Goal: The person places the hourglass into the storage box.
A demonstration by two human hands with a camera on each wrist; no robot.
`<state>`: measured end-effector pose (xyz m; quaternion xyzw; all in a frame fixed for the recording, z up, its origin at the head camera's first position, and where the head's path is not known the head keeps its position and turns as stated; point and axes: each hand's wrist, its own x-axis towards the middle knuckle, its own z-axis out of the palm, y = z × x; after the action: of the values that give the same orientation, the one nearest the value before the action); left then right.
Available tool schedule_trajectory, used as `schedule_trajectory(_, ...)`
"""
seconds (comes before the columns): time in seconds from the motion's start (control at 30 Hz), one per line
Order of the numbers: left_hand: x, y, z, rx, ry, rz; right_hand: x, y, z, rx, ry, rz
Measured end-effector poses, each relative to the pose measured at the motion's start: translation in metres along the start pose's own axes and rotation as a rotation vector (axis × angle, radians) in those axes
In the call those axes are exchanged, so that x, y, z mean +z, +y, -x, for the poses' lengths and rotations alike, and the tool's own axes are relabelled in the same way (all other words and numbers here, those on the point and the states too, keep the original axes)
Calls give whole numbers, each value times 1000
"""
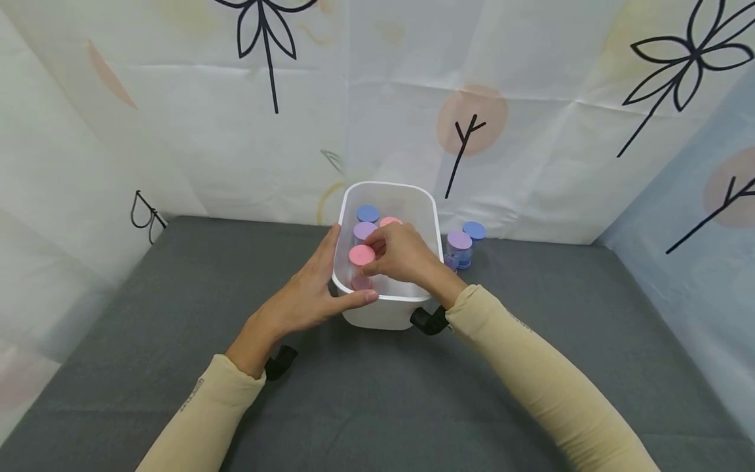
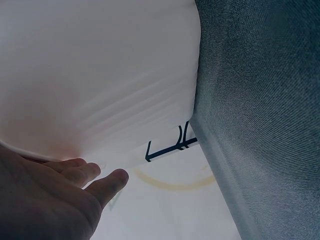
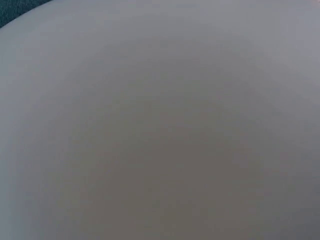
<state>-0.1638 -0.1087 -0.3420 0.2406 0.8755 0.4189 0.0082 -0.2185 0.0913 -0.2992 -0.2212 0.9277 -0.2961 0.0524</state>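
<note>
A white plastic bin (image 1: 386, 313) stands on the grey table, with several small lidded jars inside. My right hand (image 1: 407, 254) reaches in over its right side and pinches a pink-lidded jar (image 1: 362, 255) between thumb and fingertips, near the bin's front left corner. Behind that jar are a purple-lidded jar (image 1: 364, 231) and a blue-lidded jar (image 1: 367, 214); another pink lid (image 1: 390, 221) is partly hidden by the right hand. My left hand (image 1: 307, 298) rests against the bin's left side, fingers straight along the outer wall (image 2: 110, 65), thumb at the front rim.
Just right of the bin, a purple-lidded jar (image 1: 459, 241) and a blue-lidded jar (image 1: 474, 231) stand on the grey tabletop (image 1: 531, 282), with another jar partly hidden. A patterned cloth (image 1: 389, 131) hangs behind. The bin's pale wall (image 3: 160, 100) nearly fills the right wrist view.
</note>
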Motion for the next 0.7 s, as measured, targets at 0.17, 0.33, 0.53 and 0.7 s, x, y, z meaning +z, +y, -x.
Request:
schedule_trajectory(0.17,1,-1,1,-13,7,19,-4,-1,6,16,31,-17)
schedule_trajectory(0.33,2,1,-1,7,15,28,-10,-1,15,9,70,-90)
schedule_trajectory(0.53,1,0,-3,42,22,32,-16,5,30,-38,142,-235)
schedule_trajectory(0.7,2,-1,-3,58,27,36,-23,9,47,-40,225,-373)
